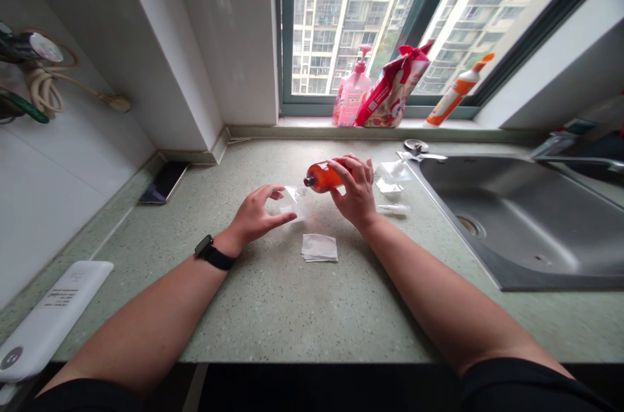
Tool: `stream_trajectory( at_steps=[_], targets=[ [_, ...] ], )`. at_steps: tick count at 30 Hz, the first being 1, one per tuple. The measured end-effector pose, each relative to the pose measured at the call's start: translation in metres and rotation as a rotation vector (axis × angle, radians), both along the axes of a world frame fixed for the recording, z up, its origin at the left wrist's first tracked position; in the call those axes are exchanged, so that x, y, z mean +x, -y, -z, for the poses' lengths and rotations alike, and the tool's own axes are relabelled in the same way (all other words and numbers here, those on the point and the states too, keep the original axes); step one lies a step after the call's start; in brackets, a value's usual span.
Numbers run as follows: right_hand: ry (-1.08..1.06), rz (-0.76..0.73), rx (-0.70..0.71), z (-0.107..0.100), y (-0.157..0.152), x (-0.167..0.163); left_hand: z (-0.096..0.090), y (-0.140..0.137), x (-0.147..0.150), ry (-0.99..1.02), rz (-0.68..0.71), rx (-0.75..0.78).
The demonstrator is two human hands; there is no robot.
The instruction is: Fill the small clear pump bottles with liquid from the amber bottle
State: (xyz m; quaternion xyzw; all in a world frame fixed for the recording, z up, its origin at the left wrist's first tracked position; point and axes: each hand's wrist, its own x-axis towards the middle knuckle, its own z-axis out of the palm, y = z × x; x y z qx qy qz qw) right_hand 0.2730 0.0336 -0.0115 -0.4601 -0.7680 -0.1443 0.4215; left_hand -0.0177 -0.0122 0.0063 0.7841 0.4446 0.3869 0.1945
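My right hand point(355, 188) is closed around an orange-red bottle point(322, 177), tilted nearly level with its uncapped dark neck pointing left. That neck is close to the mouth of a small clear container point(301, 205) on the countertop. Beside the container's left side, my left hand point(258, 210) forms a loose C, thumb and fingers apart. Whether its fingertips touch the clear wall is hard to tell. Nearer to me lies a folded white tissue point(319, 247). Past my right hand are a clear container point(390, 177) and a slim whitish translucent item point(394, 210).
A steel sink point(517, 282) is set into the right of the speckled countertop point(312, 314). A phone point(163, 182) and a white power-bank-like device point(56, 318) lie left. On the windowsill stand a pink pump bottle point(351, 97), a red bag point(394, 90) and an orange bottle point(453, 97).
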Motion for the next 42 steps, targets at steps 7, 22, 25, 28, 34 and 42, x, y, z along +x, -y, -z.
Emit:
stream_trajectory(
  at_steps=[7,22,25,28,34,42],
  targets=[
    [0.027,0.008,-0.001,-0.0002,0.0002,0.0001,-0.0004,-0.0002,0.0019,-0.018,0.006,-0.001],
    [0.033,-0.001,0.066,-0.0006,0.0011,-0.0008,0.0006,0.0,0.0018,-0.021,0.006,0.006],
    [0.028,-0.004,0.065,-0.0007,0.0008,-0.0009,0.0012,-0.0001,0.0017,-0.016,0.007,0.008],
    [0.024,-0.012,0.091,-0.0009,0.0005,-0.0011,0.0014,0.0,0.0016,-0.015,0.007,0.012],
    [0.036,0.005,0.118,-0.0014,0.0015,-0.0021,0.0007,0.0002,0.0017,-0.016,0.005,0.012],
    [0.044,-0.001,0.078,-0.0014,0.0013,0.0001,0.0021,-0.0004,0.0019,-0.019,0.001,0.017]
  ],
)
